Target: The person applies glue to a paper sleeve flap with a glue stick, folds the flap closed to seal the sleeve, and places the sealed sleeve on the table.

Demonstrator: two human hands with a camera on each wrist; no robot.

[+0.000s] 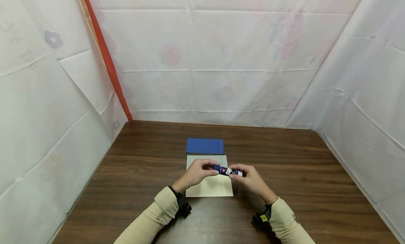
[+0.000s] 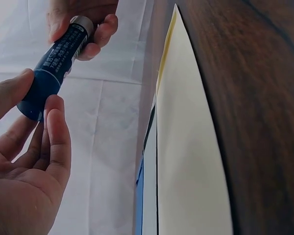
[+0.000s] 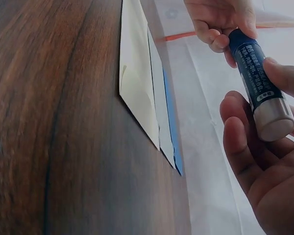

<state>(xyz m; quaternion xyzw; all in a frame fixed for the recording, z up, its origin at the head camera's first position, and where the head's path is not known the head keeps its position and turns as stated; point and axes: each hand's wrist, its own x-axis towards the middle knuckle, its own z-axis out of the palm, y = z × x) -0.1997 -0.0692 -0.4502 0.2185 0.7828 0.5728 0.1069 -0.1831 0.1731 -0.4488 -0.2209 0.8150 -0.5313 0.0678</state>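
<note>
A dark blue glue stick (image 1: 225, 170) with a grey base is held nearly level between both hands, above the paper. My left hand (image 1: 197, 173) pinches its blue cap (image 2: 41, 93) between thumb and fingers. On the other end, my right hand (image 1: 252, 179) grips the printed barrel close to the grey base (image 3: 273, 120). Beneath the hands lies a cream envelope (image 1: 209, 187). A pale grey envelope (image 1: 202, 158) shows just beyond it, partly hidden by the left hand. Farther back is a blue envelope (image 1: 204, 146), lying flat.
The envelopes lie in a column on a dark wood-grain table (image 1: 152, 145). White patterned sheeting (image 1: 202, 61) hangs along the back and both sides, with a red strip (image 1: 107, 57) at the back left corner. Each wrist wears a black camera mount.
</note>
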